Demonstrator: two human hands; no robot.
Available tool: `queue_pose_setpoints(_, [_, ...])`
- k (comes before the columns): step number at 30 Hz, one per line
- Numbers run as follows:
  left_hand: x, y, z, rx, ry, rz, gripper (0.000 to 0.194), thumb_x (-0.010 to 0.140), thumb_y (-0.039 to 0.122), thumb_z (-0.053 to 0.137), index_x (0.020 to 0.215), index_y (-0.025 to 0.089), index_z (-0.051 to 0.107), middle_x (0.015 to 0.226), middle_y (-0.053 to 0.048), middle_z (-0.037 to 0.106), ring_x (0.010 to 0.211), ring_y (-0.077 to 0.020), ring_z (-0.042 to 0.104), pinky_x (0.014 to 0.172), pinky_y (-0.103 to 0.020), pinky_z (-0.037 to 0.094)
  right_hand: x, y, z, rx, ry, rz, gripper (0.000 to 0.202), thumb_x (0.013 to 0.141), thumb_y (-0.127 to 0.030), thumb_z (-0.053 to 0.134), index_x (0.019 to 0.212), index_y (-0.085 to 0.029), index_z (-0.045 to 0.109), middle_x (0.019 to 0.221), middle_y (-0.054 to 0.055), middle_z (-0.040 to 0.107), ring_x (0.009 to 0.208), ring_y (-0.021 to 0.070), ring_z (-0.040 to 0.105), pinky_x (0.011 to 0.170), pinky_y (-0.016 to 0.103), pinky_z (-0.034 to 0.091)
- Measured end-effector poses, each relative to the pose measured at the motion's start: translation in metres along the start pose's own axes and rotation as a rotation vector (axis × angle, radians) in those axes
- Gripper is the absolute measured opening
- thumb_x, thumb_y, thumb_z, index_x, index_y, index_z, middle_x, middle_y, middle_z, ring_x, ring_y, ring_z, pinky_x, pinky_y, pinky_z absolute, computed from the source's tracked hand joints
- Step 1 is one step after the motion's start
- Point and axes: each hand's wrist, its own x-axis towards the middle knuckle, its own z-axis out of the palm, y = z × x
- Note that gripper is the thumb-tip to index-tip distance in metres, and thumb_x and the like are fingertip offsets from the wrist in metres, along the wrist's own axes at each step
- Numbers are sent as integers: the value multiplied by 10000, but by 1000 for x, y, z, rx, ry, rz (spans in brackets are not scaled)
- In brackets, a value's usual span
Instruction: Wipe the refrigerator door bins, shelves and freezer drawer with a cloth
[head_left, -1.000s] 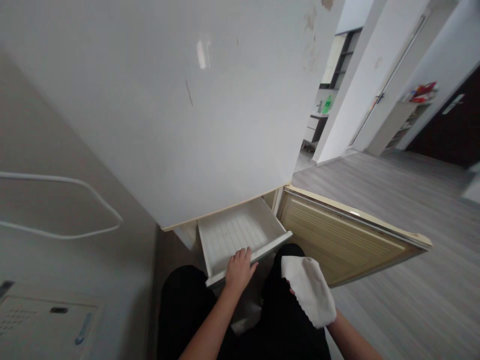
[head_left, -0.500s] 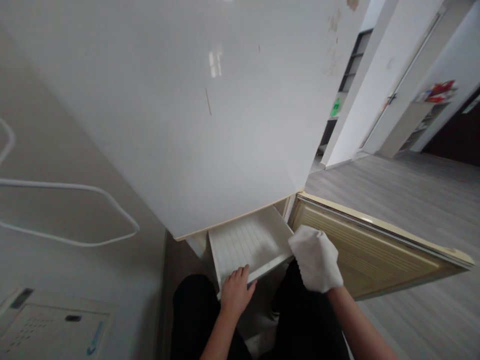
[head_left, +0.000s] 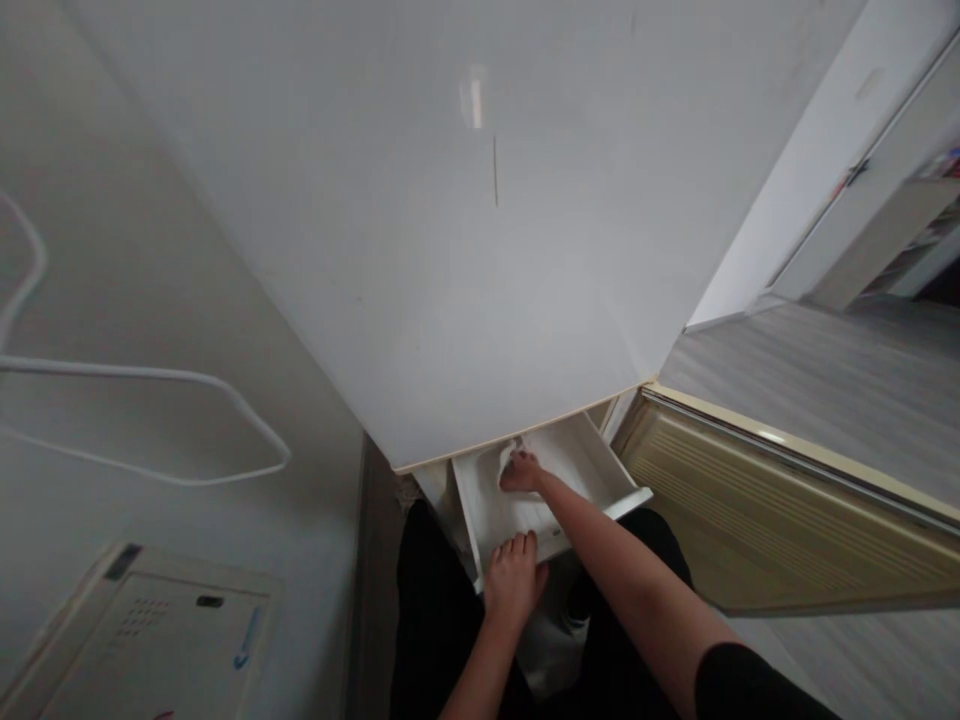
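A white drawer [head_left: 589, 455] is pulled partway out below the top of a white fridge [head_left: 480, 300]. My left hand [head_left: 514, 578] grips the drawer's front edge, fingers hooked over the rim. Inside the drawer, toward its back left, my right hand [head_left: 525, 474] is closed on a white cloth [head_left: 506, 462] against the bottom. Much of the cloth is hidden under my hand. To the right, the yellowed fridge door [head_left: 780, 510] stands swung out, its ribbed inner face showing.
A white cable [head_left: 165, 373] loops along the wall at left. Below it is a pale box [head_left: 172, 640] with small vent holes. My legs in black trousers [head_left: 439, 600] straddle the drawer. Grey wood-look floor [head_left: 795, 370] stretches away at right, toward a shelf [head_left: 900, 240].
My right hand, with the cloth, has moved left from beside the door into the drawer. My left hand stays on the drawer's front edge. The view has shifted slightly left.
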Motion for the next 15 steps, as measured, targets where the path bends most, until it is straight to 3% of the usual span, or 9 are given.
queue_pose_setpoints(2, [0, -1, 2, -7, 0, 0, 452, 885, 300, 621, 1313, 172, 557, 1133, -82, 681, 1040, -260, 639, 916, -402, 498, 1, -12, 23, -40, -76, -22, 833, 721, -401, 780, 1434, -82, 492, 1582, 282, 301, 1462, 472, 269, 1110, 584, 343])
queue_pose_setpoints(5, [1, 0, 2, -15, -12, -17, 389, 879, 296, 630, 1250, 187, 588, 1081, -68, 683, 1020, -253, 643, 910, -388, 493, -6, -17, 41, -134, -149, -173, 888, 795, -378, 712, 1560, -148, 325, 1669, 225, 53, 1526, 444, 62, 1171, 600, 237])
queue_pose_setpoints(8, [3, 1, -2, -1, -37, -4, 388, 887, 264, 617, 1264, 183, 576, 1107, -70, 683, 1030, -257, 644, 910, -400, 493, -13, -14, 38, -191, -192, -322, 735, 848, -355, 663, 1529, -280, 397, 1658, 148, 200, 1506, 384, 213, 1136, 562, 337])
queue_pose_setpoints(10, [3, 1, -4, 7, -47, 12, 393, 889, 231, 606, 1277, 188, 566, 1143, -75, 682, 1046, -257, 642, 912, -402, 493, -18, -9, 29, -185, -182, -287, 550, 908, -330, 576, 1452, -315, 497, 1565, 113, 399, 1415, 322, 401, 1066, 499, 438])
queue_pose_setpoints(12, [2, 1, -5, 4, -47, 12, 352, 886, 213, 603, 1237, 198, 584, 1147, -72, 684, 1050, -256, 644, 917, -401, 491, -25, -2, 20, -192, -155, -158, 465, 940, -276, 497, 1399, -232, 553, 1437, 166, 527, 1289, 311, 540, 998, 476, 490])
queue_pose_setpoints(15, [1, 2, -7, -1, -39, 1, 300, 885, 211, 596, 1185, 210, 598, 1109, -60, 692, 1034, -256, 655, 913, -400, 493, -43, 15, 13, -203, -140, 33, 489, 919, -279, 523, 1370, -97, 563, 1324, 270, 581, 1179, 366, 620, 935, 507, 515])
